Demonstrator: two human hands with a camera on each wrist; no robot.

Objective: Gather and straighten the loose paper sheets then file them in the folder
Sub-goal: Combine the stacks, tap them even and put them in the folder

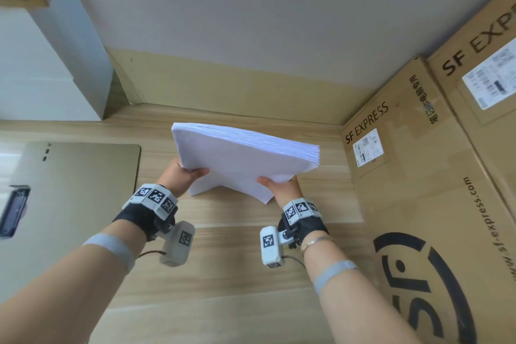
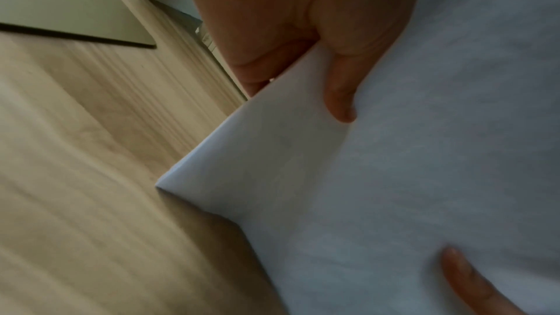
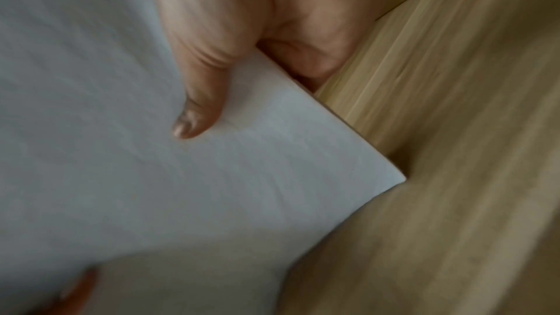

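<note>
A thick stack of white paper sheets [image 1: 243, 159] stands tilted on its lower edge on the wooden desk [image 1: 229, 260], its top edge leaning away from me. My left hand [image 1: 187, 176] grips the stack's left side, thumb on the near face, fingers behind. My right hand [image 1: 279, 184] grips its right side the same way. In the left wrist view the thumb presses the paper [image 2: 394, 176]. The right wrist view shows the thumb on the paper [image 3: 151, 176]. A grey-green folder [image 1: 72, 190] lies flat and closed on the desk to the left.
Large SF Express cardboard boxes [image 1: 424, 176] stand along the right side of the desk. A wall panel [image 1: 237, 86] closes the back. A dark device [image 1: 14, 212] lies at the folder's left edge. A white cabinet [image 1: 50, 70] stands at the back left.
</note>
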